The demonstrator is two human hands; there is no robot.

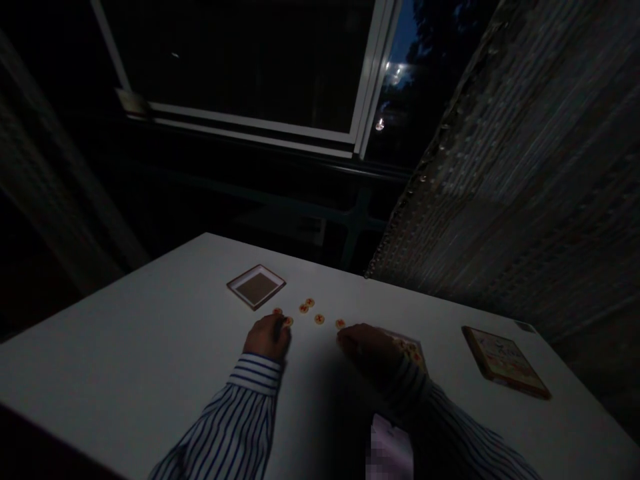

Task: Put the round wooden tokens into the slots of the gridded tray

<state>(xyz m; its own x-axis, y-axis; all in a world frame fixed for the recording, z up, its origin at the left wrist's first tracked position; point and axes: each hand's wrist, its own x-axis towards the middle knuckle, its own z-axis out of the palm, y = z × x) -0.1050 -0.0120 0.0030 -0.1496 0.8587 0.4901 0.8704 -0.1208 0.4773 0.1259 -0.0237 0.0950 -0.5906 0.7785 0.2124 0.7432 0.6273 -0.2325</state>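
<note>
My left hand (267, 335) rests on the white table (150, 333) with its fingers curled over. Right at its fingertips lie two round yellow pieces with red marks, one piece (288, 321) and a partly covered piece (277, 311). My right hand (367, 348) is closed, its fingertips low beside another round piece (341, 324). What either hand holds, if anything, is hidden. Between the hands lie a single piece (319, 319) and a touching pair of pieces (307, 305). Behind my right wrist, partly covered, is a shallow box (417, 348) with more round pieces in it.
A shallow open tray (257, 287) stands at the back left of the table. A flat box with a printed cover (506, 361) lies at the right. At the front, a pale purple object (393, 447) is partly pixelated. A beaded curtain (480, 200) hangs at the right edge.
</note>
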